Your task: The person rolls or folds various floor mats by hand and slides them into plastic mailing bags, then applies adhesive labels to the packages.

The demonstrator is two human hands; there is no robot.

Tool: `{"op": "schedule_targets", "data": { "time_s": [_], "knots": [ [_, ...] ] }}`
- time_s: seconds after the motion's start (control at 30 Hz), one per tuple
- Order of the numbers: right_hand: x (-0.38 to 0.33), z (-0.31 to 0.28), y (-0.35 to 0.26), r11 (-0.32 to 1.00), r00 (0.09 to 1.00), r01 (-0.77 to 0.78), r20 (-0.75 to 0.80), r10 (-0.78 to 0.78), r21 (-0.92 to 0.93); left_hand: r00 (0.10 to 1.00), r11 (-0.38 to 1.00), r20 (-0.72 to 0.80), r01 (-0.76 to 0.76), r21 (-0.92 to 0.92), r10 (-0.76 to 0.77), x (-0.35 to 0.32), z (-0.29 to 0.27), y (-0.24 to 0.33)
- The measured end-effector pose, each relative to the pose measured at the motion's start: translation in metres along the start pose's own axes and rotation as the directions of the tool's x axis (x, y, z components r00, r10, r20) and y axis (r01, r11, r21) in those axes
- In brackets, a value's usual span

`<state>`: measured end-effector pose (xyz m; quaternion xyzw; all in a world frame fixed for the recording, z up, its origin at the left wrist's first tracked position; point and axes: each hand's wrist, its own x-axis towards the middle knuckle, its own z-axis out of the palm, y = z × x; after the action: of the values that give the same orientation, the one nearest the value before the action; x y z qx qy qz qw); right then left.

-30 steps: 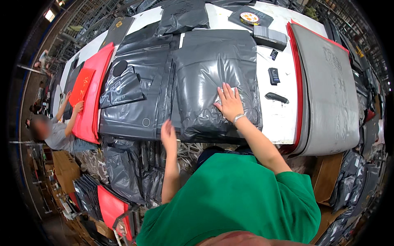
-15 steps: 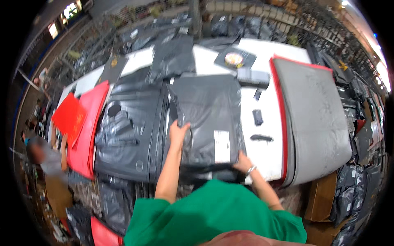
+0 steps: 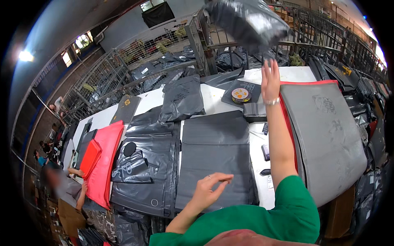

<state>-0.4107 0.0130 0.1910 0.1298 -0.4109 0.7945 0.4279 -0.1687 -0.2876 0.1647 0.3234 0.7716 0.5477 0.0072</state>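
A black plastic parcel (image 3: 248, 23) with a pale label hangs in mid-air beyond the table, slightly blurred. Below it, apart from it, my right hand (image 3: 270, 82) is raised with flat, outstretched fingers and holds nothing. My left hand (image 3: 210, 189) hovers over the near part of a stack of dark grey plastic bags (image 3: 215, 141). Its thumb and forefinger are apart, with nothing between them. To the left lies another stack of black plastic bags (image 3: 141, 182), topped by a small folded black bag (image 3: 132, 170) and a round black disc (image 3: 129, 149).
Right of my raised arm lies a thick grey stack with red edges (image 3: 324, 139). A round patterned tin (image 3: 241, 95) and small dark items (image 3: 266, 151) sit on the white table (image 3: 256, 135). Metal railings (image 3: 230, 49) stand behind. At left, a co-worker's hands touch red sheets (image 3: 91, 158).
The labelled black parcel has left my hands and is now up in the air past the table. My right arm has swung up and forward; my left hand has let go and drawn back.
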Motion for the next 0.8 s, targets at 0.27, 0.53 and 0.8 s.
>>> {"op": "schedule_targets", "data": {
  "time_s": [0.27, 0.53, 0.8],
  "knots": [
    [-0.222, -0.021, -0.038, 0.616, 0.607, -0.159, 0.416, 0.677, -0.771, 0.927, 0.886, 0.127, 0.375, -0.272, -0.353, -0.061, -0.021, -0.057],
    [-0.463, -0.185, -0.255, 0.189, 0.514, -0.816, -0.534, 0.671, -0.547, 0.716, 0.776, 0.654, 0.549, -0.311, -0.244, -0.089, 0.062, -0.129],
    [-0.54, -0.221, -0.377, 0.499, 0.471, -0.817, -0.835, 0.284, -0.291, 0.282, 0.883, 0.959, 0.44, -0.163, 0.037, -0.088, 0.248, -0.058]
  ]
}}
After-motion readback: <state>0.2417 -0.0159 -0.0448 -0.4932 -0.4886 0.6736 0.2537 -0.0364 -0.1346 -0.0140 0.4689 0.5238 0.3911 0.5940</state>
